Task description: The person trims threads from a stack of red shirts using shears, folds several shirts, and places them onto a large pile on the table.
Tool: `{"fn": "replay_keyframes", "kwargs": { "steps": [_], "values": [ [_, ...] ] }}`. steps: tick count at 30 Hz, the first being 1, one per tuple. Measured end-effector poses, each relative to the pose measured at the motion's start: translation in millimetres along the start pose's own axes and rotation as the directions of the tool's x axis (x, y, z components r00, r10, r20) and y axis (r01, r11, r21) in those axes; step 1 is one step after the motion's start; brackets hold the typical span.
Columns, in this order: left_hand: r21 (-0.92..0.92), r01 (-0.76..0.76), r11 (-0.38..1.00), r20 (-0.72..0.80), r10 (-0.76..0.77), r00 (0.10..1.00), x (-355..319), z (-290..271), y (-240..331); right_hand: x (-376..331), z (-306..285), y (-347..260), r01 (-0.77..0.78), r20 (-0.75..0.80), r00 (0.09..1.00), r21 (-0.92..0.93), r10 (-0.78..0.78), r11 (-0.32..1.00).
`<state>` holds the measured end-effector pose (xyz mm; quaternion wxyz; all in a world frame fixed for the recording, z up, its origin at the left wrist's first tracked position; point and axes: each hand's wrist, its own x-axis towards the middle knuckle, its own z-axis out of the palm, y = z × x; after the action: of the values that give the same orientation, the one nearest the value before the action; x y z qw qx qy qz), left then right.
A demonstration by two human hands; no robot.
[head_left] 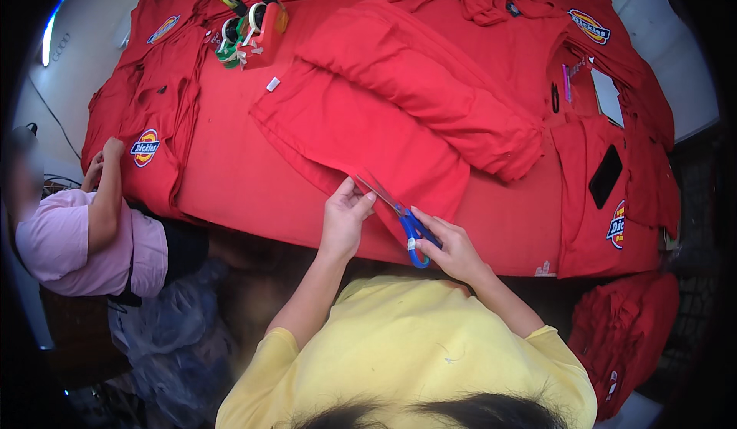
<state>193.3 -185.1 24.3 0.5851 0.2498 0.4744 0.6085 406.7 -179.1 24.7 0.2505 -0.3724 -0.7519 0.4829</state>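
A piece of folded red cloth (384,133) lies across the middle of the table in front of me. My left hand (344,218) pinches the cloth's near edge between thumb and fingers. In my right hand (453,252) are blue-handled scissors (414,237), the fingers wrapped round their handles. The blades point up and left, slightly apart, and their tips reach the cloth beside my left fingertips. Whether a thread lies between the blades is too small to tell. A small white tag (273,84) lies at the cloth's far left corner.
A red tape dispenser (265,33) with tape rolls and pens stands at the far left. On the right lie a black phone (606,176) and a white paper pad (606,97). Red garments with round patches (144,149) line the table's edges. Another person (92,237) stands at left.
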Motion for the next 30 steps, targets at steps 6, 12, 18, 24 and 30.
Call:
{"fn": "replay_keyframes", "kwargs": {
  "steps": [6, 12, 18, 24, 30],
  "values": [
    [-0.01, 0.013, 1.0, 0.023, -0.013, 1.0, 2, -4, 1, 5, 10, 12, -0.088, -0.024, 0.995, 0.177, 0.094, 0.98],
    [-0.062, -0.053, 0.997, -0.002, 0.053, 0.999, 14, -19, -6, 9, 11, -1, -0.084, -0.002, 0.996, 0.099, 0.084, 0.992],
    [0.016, -0.021, 1.0, 0.036, 0.02, 0.999, 9, -13, 7, 22, 17, 4, 0.007, -0.06, 0.998, 0.12, 0.0, 0.993],
    [-0.09, -0.038, 0.995, -0.053, 0.034, 0.998, 19, -17, 5, 20, 20, 14, -0.195, 0.022, 0.98, 0.265, 0.196, 0.944],
    [0.002, -0.052, 0.999, -0.023, 0.052, 0.998, 17, -17, 12, 34, 26, 13, 0.149, -0.124, 0.982, 0.054, -0.142, 0.987]
  ]
}}
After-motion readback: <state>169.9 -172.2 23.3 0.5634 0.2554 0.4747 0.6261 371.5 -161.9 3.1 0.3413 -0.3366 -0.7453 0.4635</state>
